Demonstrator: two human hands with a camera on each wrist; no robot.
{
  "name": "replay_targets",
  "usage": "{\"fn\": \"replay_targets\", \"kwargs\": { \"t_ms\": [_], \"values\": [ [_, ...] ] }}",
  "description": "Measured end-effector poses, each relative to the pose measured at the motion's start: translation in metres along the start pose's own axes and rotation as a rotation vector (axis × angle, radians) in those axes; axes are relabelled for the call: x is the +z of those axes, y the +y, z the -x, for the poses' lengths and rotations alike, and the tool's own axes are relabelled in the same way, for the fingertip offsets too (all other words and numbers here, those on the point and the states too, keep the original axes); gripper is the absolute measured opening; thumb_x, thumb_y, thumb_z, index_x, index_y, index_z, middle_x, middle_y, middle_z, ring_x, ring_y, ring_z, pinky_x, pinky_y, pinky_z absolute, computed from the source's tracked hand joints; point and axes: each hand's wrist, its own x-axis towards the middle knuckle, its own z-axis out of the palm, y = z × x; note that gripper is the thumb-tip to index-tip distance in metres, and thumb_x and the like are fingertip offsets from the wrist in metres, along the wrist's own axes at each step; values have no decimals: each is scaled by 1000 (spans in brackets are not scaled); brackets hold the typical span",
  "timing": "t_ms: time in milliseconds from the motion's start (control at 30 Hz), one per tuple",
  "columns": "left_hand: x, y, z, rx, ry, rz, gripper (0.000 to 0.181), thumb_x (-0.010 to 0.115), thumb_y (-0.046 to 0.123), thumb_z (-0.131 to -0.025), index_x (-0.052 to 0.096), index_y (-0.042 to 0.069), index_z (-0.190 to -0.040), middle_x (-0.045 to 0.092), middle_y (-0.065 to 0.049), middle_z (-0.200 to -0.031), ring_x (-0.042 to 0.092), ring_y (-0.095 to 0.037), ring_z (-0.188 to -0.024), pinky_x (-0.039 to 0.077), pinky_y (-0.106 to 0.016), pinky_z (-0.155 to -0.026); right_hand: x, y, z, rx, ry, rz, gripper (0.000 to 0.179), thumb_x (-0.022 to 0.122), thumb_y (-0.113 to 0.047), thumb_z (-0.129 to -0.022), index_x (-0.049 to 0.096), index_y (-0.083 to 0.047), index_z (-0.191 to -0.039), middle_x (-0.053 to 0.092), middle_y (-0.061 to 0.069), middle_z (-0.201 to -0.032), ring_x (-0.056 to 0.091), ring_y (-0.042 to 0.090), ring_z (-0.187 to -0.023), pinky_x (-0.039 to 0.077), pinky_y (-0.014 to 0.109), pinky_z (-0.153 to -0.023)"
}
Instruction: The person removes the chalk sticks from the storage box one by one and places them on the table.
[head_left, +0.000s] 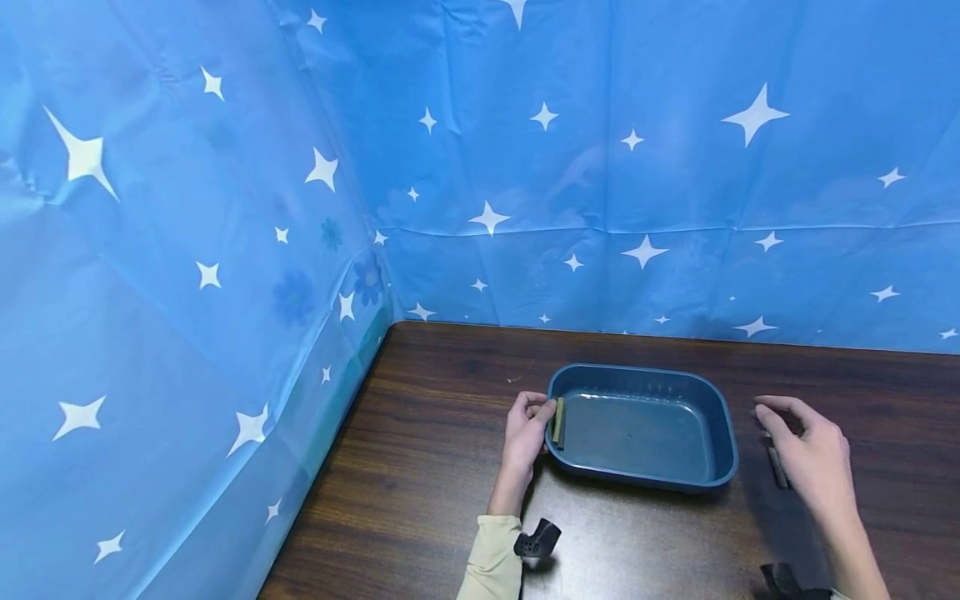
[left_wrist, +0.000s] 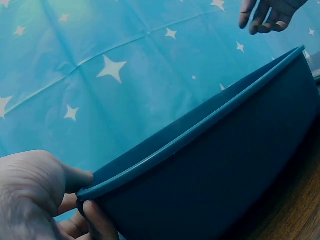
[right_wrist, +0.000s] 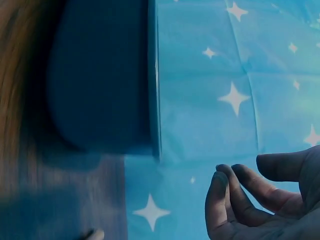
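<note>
A dark blue rectangular plastic basin with rounded corners sits on the table. My left hand grips its left rim, thumb on top and fingers against the outer wall in the left wrist view. Inside the basin, along its left wall, lies a yellow-green stick with a dark side. My right hand hovers to the right of the basin, fingers loosely bent with nothing between them in the right wrist view. Partly beneath it on the table lies a dark, slim stick; its far end is hidden by the hand.
The dark wood-grain table meets a blue star-patterned sheet at the back and another on the left. A black wrist camera mount sticks out from the left sleeve, close to the tabletop.
</note>
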Motion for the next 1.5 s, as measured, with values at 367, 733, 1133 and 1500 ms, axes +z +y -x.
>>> {"fn": "replay_targets", "kwargs": {
  "t_ms": [367, 733, 1133, 1500],
  "values": [
    [1, 0, 0, -1, -5, 14, 22, 65, 13, -100, 59, -2, -115, 62, -9, -84, 47, -9, -54, 36, -18, -43, 27, -21, 6, -74, -70, -131, 39, 50, -27, -110, 64, 3, -131, 70, 25, -114, 60, -2, -81, 52, 20, -64],
    [1, -2, -1, 10, 14, -3, 26, 62, 12, -102, 58, -7, -120, 61, -10, -85, 43, -10, -51, 34, -20, -43, 60, -37, 6, -73, -212, -239, 39, 51, -23, -111, 61, 6, -134, 69, 25, -116, 70, 22, -99, 60, 30, -77],
    [0, 0, 1, 3, -16, 11, 22, 64, 14, -101, 60, -1, -116, 63, -9, -86, 46, -9, -53, 36, -19, -44, 103, -55, 10, -62, -346, -248, 34, 57, -16, -107, 62, 8, -131, 72, 18, -108, 68, 33, -97, 58, 36, -75],
    [1, 2, 3, 2, 11, 8, 24, 66, 14, -100, 60, -1, -116, 62, -9, -85, 45, -10, -53, 36, -20, -43, 132, -67, 11, -110, -399, -171, 36, 63, -15, -102, 61, 9, -130, 72, 17, -107, 68, 33, -100, 56, 45, -78]
  ]
}}
